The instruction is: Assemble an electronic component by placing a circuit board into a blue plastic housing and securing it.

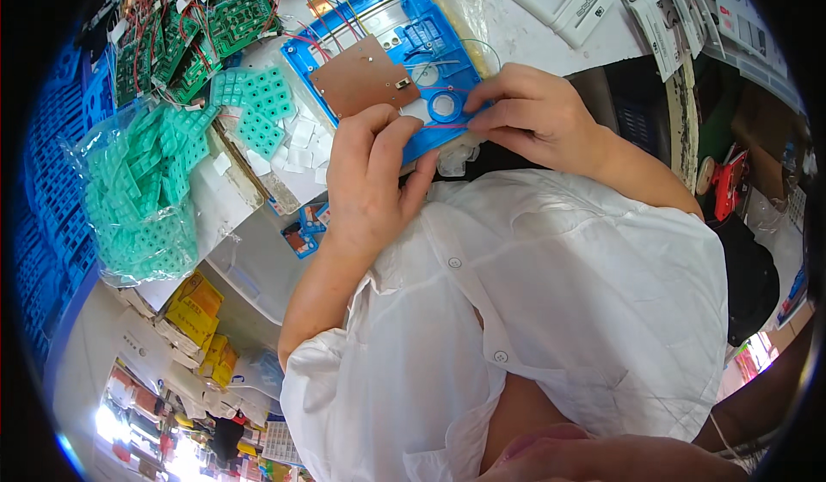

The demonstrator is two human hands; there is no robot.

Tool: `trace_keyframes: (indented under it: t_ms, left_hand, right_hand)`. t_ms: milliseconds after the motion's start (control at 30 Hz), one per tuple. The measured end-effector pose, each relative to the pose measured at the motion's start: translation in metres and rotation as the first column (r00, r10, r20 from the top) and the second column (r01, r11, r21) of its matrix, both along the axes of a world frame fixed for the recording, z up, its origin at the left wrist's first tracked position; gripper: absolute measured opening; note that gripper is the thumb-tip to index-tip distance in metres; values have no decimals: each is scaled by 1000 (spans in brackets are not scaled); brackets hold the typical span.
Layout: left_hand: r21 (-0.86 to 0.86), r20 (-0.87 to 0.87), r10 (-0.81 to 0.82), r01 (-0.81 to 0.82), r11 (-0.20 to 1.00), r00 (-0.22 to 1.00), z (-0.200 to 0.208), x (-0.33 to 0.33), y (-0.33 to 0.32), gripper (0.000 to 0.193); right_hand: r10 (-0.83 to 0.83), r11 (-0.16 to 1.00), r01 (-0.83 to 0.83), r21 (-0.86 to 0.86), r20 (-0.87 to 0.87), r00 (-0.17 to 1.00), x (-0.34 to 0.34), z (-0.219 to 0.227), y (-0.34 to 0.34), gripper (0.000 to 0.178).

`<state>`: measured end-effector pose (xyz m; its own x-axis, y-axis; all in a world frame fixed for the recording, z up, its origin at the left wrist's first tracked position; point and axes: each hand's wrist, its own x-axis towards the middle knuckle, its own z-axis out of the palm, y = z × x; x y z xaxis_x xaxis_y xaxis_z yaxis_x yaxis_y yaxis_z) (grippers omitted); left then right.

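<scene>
A blue plastic casing (441, 39) lies open in front of me, with a brown circuit board (360, 78) set at an angle over its middle. My left hand (370, 168) is closed at the board's near edge, fingertips curled against it and thumb down by the casing's near side. From beside those fingers a thin pink wire (446, 127) stretches to my right hand (538, 121), whose fingers pinch it at the casing's right edge. Between the hands sits a round blue ring (444, 104) in the casing. The fingertips' exact contact is partly hidden.
Green circuit boards (232, 22) with wires pile up at the back left. Nearer lie green rubber keypads (262, 95), a clear bag of them (146, 198) and small white squares (301, 138). White plastic housings (559, 5) stand at the back right, a red tool (730, 183) far right.
</scene>
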<state>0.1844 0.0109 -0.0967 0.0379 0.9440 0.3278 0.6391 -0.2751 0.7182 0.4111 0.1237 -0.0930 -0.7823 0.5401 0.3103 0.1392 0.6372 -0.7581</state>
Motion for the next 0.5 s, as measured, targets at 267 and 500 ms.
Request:
trace_keyframes:
  t_ms: [267, 500]
  left_hand:
    - [34, -178, -141, 149, 988, 974, -1, 3, 7, 42]
    - [80, -218, -161, 182, 980, 963, -2, 8, 5, 45]
  right_hand:
    - [114, 984, -108, 144, -35, 993, 4, -13, 6, 18]
    - [134, 991, -133, 18, -64, 989, 13, -18, 17, 17]
